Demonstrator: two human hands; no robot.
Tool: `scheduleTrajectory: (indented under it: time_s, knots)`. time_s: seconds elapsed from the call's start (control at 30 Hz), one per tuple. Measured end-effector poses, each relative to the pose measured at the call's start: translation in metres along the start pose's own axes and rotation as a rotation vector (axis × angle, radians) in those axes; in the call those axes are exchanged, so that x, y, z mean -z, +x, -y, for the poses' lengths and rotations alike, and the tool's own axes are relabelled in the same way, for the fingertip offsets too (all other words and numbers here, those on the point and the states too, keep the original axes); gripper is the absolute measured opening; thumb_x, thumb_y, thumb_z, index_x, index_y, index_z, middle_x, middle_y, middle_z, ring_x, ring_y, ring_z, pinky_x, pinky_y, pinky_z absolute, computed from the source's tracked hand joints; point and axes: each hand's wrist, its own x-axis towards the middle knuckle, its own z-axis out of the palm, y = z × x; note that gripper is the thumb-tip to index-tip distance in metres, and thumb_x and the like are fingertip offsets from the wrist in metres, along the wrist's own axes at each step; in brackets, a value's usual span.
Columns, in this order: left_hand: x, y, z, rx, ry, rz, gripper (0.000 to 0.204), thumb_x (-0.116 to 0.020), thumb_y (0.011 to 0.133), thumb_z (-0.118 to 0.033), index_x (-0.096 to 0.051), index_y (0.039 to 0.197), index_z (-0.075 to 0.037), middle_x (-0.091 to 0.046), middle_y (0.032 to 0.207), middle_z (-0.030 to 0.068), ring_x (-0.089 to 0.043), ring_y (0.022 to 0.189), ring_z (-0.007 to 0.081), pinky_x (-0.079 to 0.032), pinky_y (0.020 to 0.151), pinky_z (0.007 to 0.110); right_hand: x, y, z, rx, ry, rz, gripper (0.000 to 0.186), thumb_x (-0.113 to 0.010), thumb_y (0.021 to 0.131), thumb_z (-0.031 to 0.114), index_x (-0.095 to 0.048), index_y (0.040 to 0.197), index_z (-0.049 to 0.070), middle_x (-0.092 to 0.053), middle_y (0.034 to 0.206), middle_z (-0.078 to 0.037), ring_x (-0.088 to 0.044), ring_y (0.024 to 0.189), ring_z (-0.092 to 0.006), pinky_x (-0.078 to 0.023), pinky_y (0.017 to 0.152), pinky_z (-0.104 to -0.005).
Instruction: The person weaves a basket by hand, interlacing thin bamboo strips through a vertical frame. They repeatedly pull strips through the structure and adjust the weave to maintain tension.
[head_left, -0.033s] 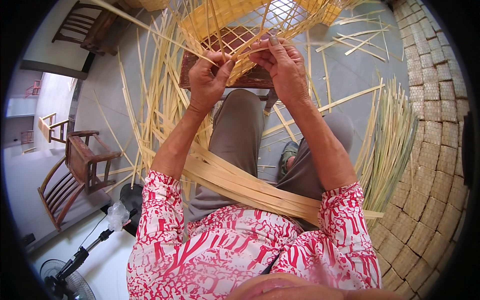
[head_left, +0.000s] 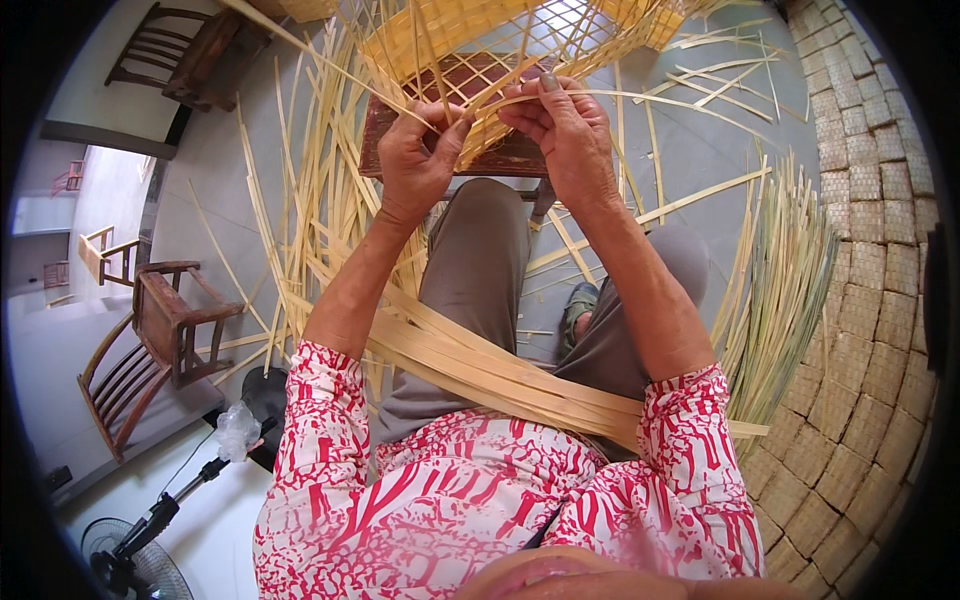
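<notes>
A partly woven bamboo basket (head_left: 395,45) stands on a small dark red stool (head_left: 525,160) in front of my knees, with loose strip ends sticking up from its near edge. My left hand (head_left: 420,155) pinches bamboo strips at that edge, thumb against the forefinger. My right hand (head_left: 565,130) holds a thin bamboo strip (head_left: 660,98) between thumb and fingers, and its free end trails away to the right. The two hands are close together, slightly apart. Across my lap lies a bundle of flat, wide bamboo strips (head_left: 500,378).
Long loose strips (head_left: 300,200) are heaped on the floor at left. A bundle of greenish strips (head_left: 785,290) lies at right, beside a wall of stacked woven blocks (head_left: 870,300). Wooden chairs (head_left: 175,320) and a black fan (head_left: 130,555) stand at left.
The thin strip at my right hand now shows stretched out to the right, where it was barely visible before. Both hands keep almost the same place.
</notes>
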Motion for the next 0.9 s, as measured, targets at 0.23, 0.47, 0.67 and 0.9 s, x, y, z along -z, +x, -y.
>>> scheduleTrajectory:
  time_s: [0.23,0.47,0.67,0.9]
  knots:
    - [0.006,0.012,-0.019,-0.056,0.229,0.037,0.005,-0.073,0.084,-0.001,-0.073,0.088,-0.003,-0.060,0.073,0.0050,-0.056,0.060,0.0119,-0.046,0.056,0.028,0.000,0.002,-0.003,0.061,-0.091,0.116,0.021,-0.057,0.106,0.023,-0.063,0.110,0.003,-0.071,0.106,-0.010,-0.069,0.096,-0.0169,-0.056,0.093,-0.0313]
    - [0.009,0.006,-0.016,-0.114,0.205,0.039,0.006,-0.074,0.083,-0.002,-0.074,0.089,-0.003,-0.060,0.074,0.0023,-0.056,0.060,0.0098,-0.046,0.056,0.025,0.027,0.019,0.019,0.163,-0.388,0.184,0.025,-0.072,0.096,0.020,-0.064,0.114,0.005,-0.068,0.096,0.000,-0.063,0.089,-0.0069,-0.053,0.081,-0.0220]
    - [0.002,0.008,-0.014,-0.119,0.231,0.020,0.009,-0.075,0.081,-0.002,-0.076,0.090,-0.005,-0.062,0.076,0.0032,-0.057,0.059,0.0091,-0.045,0.054,0.025,0.034,0.039,0.013,0.269,-0.867,-0.028,0.031,-0.077,0.091,0.035,-0.067,0.095,0.006,-0.067,0.079,0.000,-0.058,0.071,-0.0060,-0.047,0.062,-0.0235]
    - [0.005,0.013,-0.011,-0.095,0.220,0.174,0.008,-0.074,0.082,-0.003,-0.075,0.090,-0.004,-0.063,0.076,0.0040,-0.060,0.065,0.0113,-0.049,0.061,0.027,0.032,0.047,0.005,0.285,-1.124,-0.200,0.030,-0.077,0.085,0.035,-0.068,0.086,0.007,-0.068,0.070,-0.005,-0.064,0.064,-0.0188,-0.051,0.060,-0.0350]
